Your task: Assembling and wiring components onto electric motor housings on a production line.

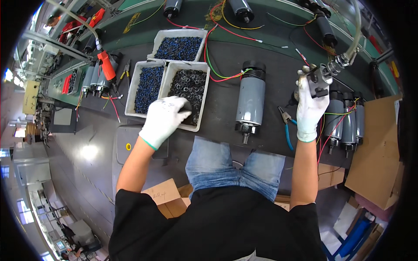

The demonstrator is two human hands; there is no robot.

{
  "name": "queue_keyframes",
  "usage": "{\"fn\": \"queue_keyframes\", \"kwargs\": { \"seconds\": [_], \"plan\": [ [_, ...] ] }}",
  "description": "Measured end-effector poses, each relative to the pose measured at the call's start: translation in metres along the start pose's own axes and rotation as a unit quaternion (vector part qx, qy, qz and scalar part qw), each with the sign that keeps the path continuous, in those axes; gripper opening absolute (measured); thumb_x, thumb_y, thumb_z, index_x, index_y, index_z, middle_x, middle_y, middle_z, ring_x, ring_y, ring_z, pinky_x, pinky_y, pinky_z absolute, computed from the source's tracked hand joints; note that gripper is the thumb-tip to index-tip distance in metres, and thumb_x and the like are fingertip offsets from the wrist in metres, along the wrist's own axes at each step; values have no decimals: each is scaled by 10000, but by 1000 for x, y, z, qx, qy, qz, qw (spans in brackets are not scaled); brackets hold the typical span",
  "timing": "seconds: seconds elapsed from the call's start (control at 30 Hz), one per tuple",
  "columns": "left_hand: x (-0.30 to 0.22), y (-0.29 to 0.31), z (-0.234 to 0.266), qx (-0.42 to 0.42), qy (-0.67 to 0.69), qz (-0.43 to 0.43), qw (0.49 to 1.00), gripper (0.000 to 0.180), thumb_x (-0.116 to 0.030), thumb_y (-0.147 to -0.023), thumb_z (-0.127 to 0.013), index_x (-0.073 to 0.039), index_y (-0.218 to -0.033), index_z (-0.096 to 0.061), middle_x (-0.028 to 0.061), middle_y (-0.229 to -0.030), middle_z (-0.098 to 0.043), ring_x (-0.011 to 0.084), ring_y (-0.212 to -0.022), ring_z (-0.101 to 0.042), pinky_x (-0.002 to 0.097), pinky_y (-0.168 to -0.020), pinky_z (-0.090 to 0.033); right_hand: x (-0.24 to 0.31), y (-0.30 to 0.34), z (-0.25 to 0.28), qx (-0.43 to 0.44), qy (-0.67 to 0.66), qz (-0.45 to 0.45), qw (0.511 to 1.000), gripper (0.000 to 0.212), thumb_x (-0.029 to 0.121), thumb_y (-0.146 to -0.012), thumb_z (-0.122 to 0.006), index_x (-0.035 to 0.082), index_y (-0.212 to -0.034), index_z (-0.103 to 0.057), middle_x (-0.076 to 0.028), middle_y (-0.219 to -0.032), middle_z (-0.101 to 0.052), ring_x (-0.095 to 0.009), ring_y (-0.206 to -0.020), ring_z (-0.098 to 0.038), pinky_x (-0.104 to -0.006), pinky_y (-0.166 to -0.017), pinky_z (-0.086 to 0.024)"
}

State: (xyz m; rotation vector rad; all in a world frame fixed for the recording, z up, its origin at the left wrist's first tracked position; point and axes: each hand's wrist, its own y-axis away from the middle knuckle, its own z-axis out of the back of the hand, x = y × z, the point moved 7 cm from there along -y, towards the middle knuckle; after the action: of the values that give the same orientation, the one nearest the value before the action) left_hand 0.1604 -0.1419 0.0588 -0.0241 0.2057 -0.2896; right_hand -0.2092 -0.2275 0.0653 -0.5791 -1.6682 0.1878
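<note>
My left hand (164,118), in a white glove, reaches over the near edge of a white bin (199,124) filled with small black rings (186,87). Its fingers are curled together at the rings; what they pinch is hidden. At the right, my gloved right hand (311,108) is raised and wrapped round a silver air tool (321,78) with a black lever, hanging from a hose with a spring. Between my hands a grey cylindrical motor (251,98) stands with its shaft toward me and red and green wires at its far end.
Two more white bins (180,33) hold small blue-black parts. Pliers (286,129) with blue handles lie beside my right hand. Several grey motors (348,119) lie at the right, near a cardboard box (375,150). A red-orange power tool (106,65) hangs at the left.
</note>
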Motion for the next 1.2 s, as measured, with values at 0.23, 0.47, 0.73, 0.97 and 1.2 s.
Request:
{"fn": "queue_keyframes", "kwargs": {
  "seconds": [0.23, 0.47, 0.73, 0.97, 1.2],
  "plan": [
    [-37, -8, 64, -55, 150, 65, 985, 125, -155, -868, -781, -51, -929, -750, 116, -890, -757, 245, -775, -747, 345, -714, -576, 93, 59, -14, -41, 401, 304, 863, 400, 107, -809, -821, 30, -1170, -667, -111, -1162, -697, -324, -1118, -663, -484, -1030, -487],
    [-125, -19, 65, -49, 175, -38, 983, 140, -114, -873, -795, -48, -983, -740, 101, -902, -762, 209, -784, -761, 311, -722, -588, 81, 94, -93, 235, 252, 219, 913, 302, 80, -767, -826, 72, -1045, -710, -100, -1057, -718, -327, -1036, -684, -449, -912, -524],
    [-140, -18, 54, -57, 291, 36, 954, 230, -61, -876, -798, -24, -1093, -732, 85, -948, -775, 147, -821, -751, 272, -752, -589, 69, 96, -69, 228, 187, 76, 953, 221, 41, -855, -770, 37, -1062, -692, -126, -1065, -690, -302, -970, -679, -398, -862, -540],
    [-144, -18, -13, -74, 526, 102, 841, 171, -55, -964, -728, 39, -1107, -730, 44, -967, -766, 99, -816, -686, 249, -760, -564, 34, 119, -53, 123, -51, -220, 966, 114, 29, -949, -695, -12, -1053, -671, -148, -1072, -664, -268, -960, -676, -361, -863, -536],
    [-159, -18, -38, -96, 619, 198, 754, 137, -81, -1017, -666, 38, -1014, -734, 32, -828, -727, 26, -652, -550, 204, -585, -416, 26, 118, -12, 94, 63, -156, 981, 180, 56, -927, -725, -8, -1080, -656, -162, -1119, -661, -290, -1018, -661, -389, -917, -520]
  ]
}}
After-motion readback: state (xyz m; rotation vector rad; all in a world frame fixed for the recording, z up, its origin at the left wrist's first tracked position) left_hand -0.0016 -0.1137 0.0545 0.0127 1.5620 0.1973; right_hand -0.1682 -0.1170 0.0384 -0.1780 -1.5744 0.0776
